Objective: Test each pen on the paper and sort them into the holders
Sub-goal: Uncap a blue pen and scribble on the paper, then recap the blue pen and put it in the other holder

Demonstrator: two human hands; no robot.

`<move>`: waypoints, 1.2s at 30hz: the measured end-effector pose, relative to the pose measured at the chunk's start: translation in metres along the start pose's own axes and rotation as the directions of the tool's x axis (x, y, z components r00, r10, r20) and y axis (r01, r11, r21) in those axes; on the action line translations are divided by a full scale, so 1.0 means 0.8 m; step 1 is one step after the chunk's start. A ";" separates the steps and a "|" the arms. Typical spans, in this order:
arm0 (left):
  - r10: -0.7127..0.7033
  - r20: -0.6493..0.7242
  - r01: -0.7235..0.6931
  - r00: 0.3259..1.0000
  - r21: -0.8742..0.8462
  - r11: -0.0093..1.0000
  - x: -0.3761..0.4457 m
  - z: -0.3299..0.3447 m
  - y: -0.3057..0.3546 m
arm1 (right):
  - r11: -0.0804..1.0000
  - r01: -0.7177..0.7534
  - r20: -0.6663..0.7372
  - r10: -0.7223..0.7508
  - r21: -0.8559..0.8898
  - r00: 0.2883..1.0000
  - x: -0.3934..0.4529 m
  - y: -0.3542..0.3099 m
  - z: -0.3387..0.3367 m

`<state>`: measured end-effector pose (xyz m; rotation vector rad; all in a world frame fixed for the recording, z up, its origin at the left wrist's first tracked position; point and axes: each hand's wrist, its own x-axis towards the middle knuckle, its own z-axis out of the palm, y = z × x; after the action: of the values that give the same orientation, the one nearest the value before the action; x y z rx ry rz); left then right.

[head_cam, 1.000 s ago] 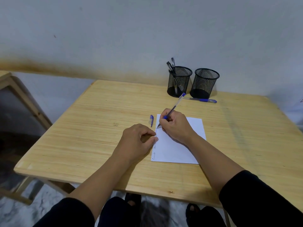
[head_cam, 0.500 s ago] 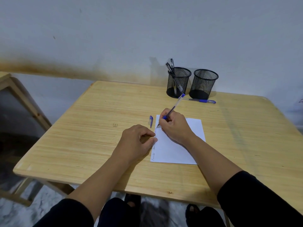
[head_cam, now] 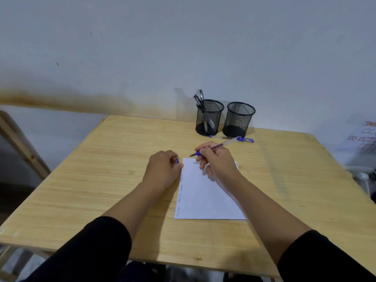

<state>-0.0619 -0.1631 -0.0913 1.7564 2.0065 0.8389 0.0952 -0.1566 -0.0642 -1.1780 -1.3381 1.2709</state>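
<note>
Now the right hand (head_cam: 218, 161) pinches the blue pen (head_cam: 215, 147) near its tip, lifted off the paper (head_cam: 205, 198) where half a second ago it was writing. The left hand (head_cam: 162, 169) has left the sheet's edge and curls its fingers on the blue cap (head_cam: 177, 161) beside the top corner. Testing looks finished; capping likely follows. Beyond stand the left holder (head_cam: 209, 117) with pens, the right holder (head_cam: 238, 119), and a spare pen (head_cam: 232, 138) on the table (head_cam: 101, 180).

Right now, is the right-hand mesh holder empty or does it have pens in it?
Empty, as far as the mesh shows: the right holder has nothing above its rim, while pens stick out of the left holder.
</note>
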 end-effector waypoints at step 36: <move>-0.205 0.236 0.247 0.950 -0.969 0.030 -0.078 -0.081 0.095 | 0.922 0.355 -0.013 -0.362 -0.155 0.932 -0.092 -0.083 0.010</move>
<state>-0.0313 -0.2330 -0.0013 0.5107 0.9303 1.5185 0.0932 -0.2314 0.0013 -0.9945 -1.5572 0.8895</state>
